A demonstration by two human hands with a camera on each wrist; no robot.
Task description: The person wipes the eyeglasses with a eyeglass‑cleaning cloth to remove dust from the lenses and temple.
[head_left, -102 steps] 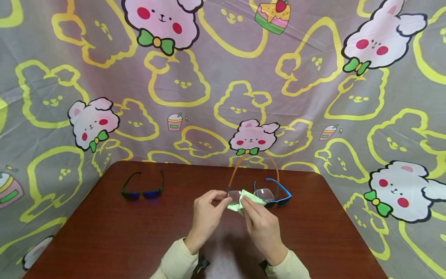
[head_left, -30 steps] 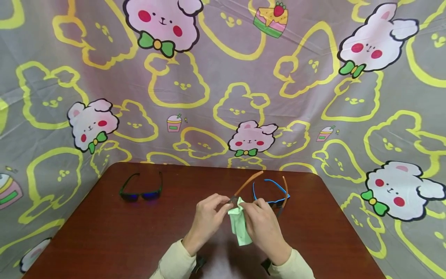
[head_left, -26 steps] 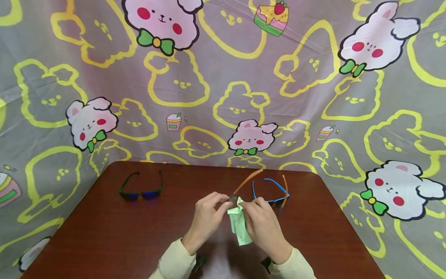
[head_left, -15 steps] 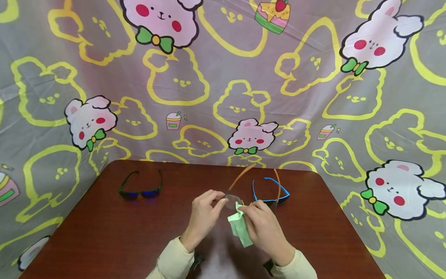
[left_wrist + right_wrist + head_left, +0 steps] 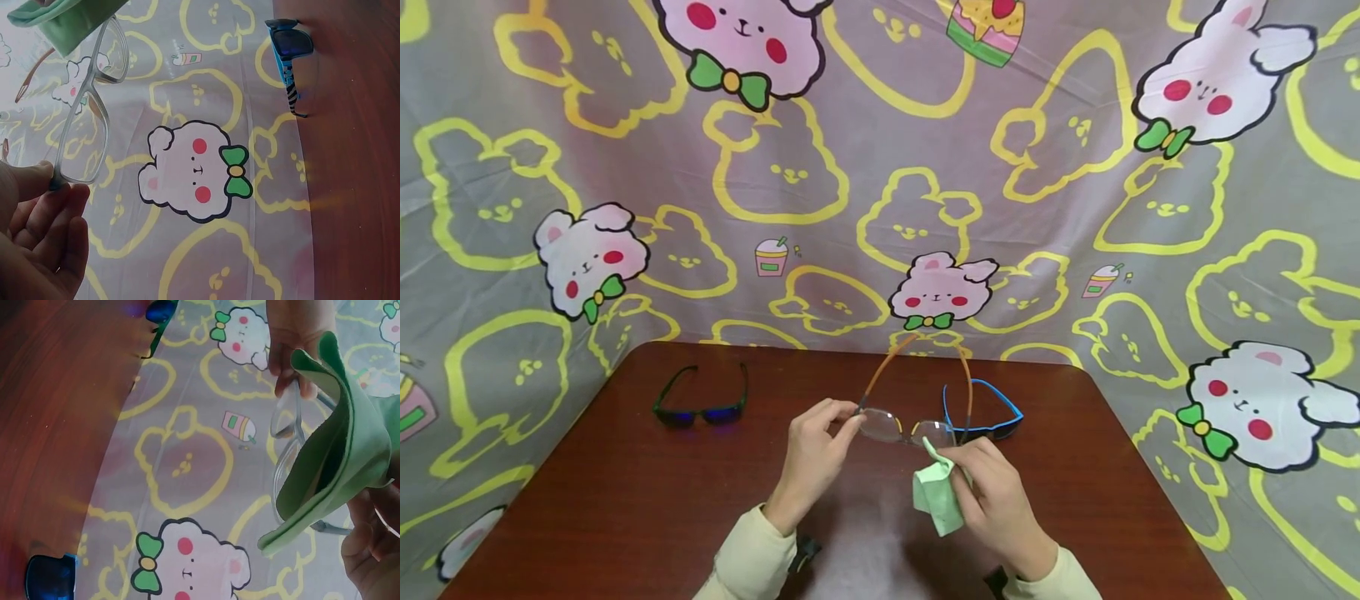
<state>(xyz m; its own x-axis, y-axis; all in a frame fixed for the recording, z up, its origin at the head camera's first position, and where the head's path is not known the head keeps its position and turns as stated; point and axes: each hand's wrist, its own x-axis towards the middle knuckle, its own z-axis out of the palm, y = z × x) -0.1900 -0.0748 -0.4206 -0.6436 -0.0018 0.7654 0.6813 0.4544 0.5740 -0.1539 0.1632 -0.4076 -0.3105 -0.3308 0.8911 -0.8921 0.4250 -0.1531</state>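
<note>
Clear-framed eyeglasses [image 5: 881,426] with orange-brown temples are held up above the table, temples pointing away. My left hand [image 5: 815,454] pinches their left corner by the hinge, between thumb and fingers; the left wrist view shows this grip on the frame [image 5: 94,77]. A light green cloth [image 5: 938,498] hangs in folds from my right hand [image 5: 1000,500], which pinches it at the right lens. In the right wrist view the cloth [image 5: 356,447] covers part of that lens, and the right fingers [image 5: 362,550] are by the temple; whether they grip it is hidden.
Dark sunglasses with blue lenses [image 5: 700,415] lie at the left of the brown table [image 5: 700,508]. Blue-framed sunglasses [image 5: 1000,431] lie behind the right hand, partly overlapped by the eyeglasses. A patterned curtain [image 5: 820,233] hangs around the table's back and sides.
The cloth has come off the left lens and now sits at the right one. The eyeglasses have turned to face me and shifted left, and the hands have moved apart.
</note>
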